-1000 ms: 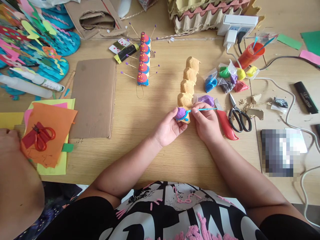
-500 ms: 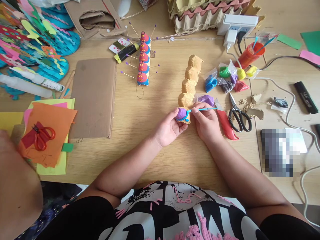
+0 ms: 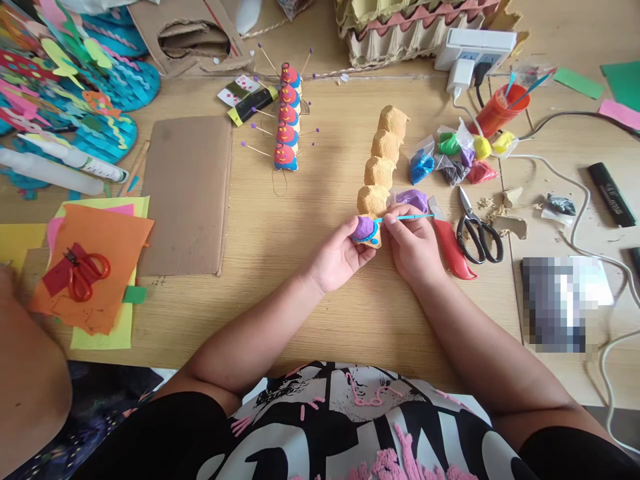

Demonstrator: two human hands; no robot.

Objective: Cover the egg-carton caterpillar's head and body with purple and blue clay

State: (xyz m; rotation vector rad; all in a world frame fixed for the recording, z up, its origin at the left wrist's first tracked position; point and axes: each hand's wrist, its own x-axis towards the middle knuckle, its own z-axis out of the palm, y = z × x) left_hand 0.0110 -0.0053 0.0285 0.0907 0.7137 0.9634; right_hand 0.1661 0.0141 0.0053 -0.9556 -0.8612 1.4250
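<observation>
My left hand (image 3: pixel 336 257) grips the near end of a strip of tan egg-carton cups (image 3: pixel 379 172). The nearest cup carries purple clay (image 3: pixel 365 227) on top with blue clay (image 3: pixel 374 241) around its lower edge. My right hand (image 3: pixel 413 241) pinches a thin blue clay tool (image 3: pixel 407 217), whose tip is at the right side of the purple clay; I cannot tell whether it touches. Just past my right hand lies a bag of purple clay (image 3: pixel 413 199). A red utility knife (image 3: pixel 454 250) and black-handled scissors (image 3: pixel 477 230) are right of that hand.
A finished-looking red and blue egg-carton caterpillar (image 3: pixel 287 120) with pin-like legs stands further back. Cardboard (image 3: pixel 185 197) and orange paper (image 3: pixel 123 243) with red-handled cutters (image 3: pixel 84 273) lie left. Bagged clays (image 3: pixel 423 165), an orange cup (image 3: pixel 497 113) and a power strip (image 3: pixel 475 48) are right. Another person's arm (image 3: pixel 33 387) is at left.
The far end of the egg-carton strip has shifted slightly away and to the right. The tool has barely moved. The other person's arm at left has drawn back and the orange paper has slid slightly left.
</observation>
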